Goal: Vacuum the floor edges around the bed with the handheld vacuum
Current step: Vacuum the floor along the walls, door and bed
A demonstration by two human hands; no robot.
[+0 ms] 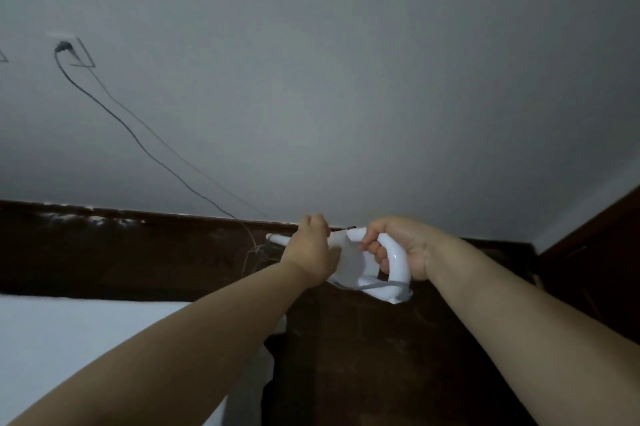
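Roughly, left to right:
plug (pixel 64 46): in wall socket, cord (pixel 138 141) running down to headboard (pixel 138 252)
bed (pixel 86 339): white sheet, lower left
left hand (pixel 311 252): curled round vacuum's front body
handheld vacuum (pixel 356 266): white, held up by headboard top, nozzle pointing left
right hand (pixel 398 245): gripping loop handle

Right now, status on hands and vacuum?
Right hand grips handheld vacuum handle. Left hand holds its body. Power cord trails near nozzle.

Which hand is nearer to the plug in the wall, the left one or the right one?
The left hand. It grips the front part of the vacuum, on the side toward the plug. The right hand grips the handle, farther from it.
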